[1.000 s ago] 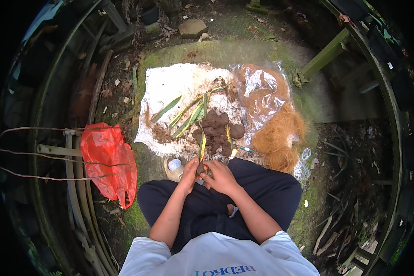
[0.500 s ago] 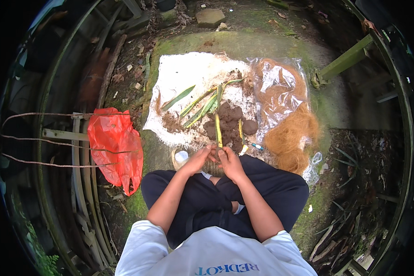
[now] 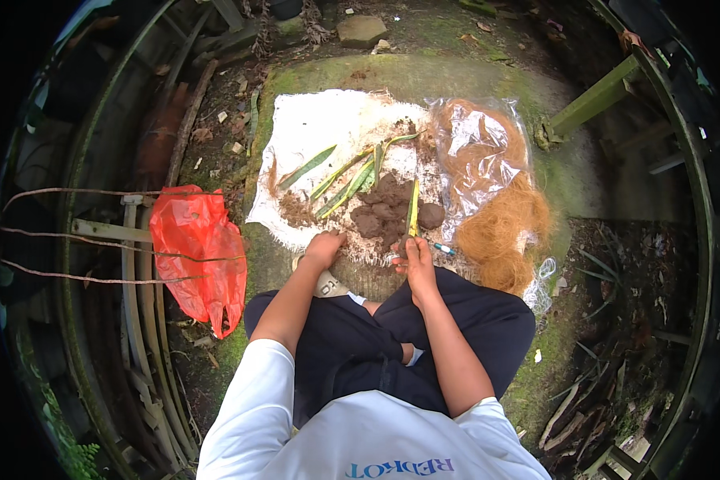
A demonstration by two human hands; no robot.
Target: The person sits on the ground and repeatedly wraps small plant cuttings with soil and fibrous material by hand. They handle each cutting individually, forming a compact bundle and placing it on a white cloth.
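Observation:
My right hand [image 3: 416, 262] pinches the lower end of a yellow-edged green snake plant leaf [image 3: 414, 204], which stands upright beside a heap of dark moist soil [image 3: 388, 204]. Over the front edge of a white woven sack [image 3: 312, 120] is my left hand [image 3: 325, 248]. Its fingers are bunched and what they hold, if anything, is hidden. Just below that hand, a pale object with dark marks [image 3: 330, 286] shows in part. More snake plant leaves [image 3: 348, 192] lie across the sack, left of and behind the soil.
To the right lie a clear plastic bag of brown fibre [image 3: 480, 144] and loose fibre [image 3: 504, 232]. A small blue-and-white object [image 3: 444, 249] is right of my right hand. A red plastic bag [image 3: 196, 256] hangs at the left by wires. Wooden posts [image 3: 596, 100] stand at the sides.
My hands have parted. The left has moved left to the sack's front edge. The right has moved right and slightly forward with the snake plant leaf.

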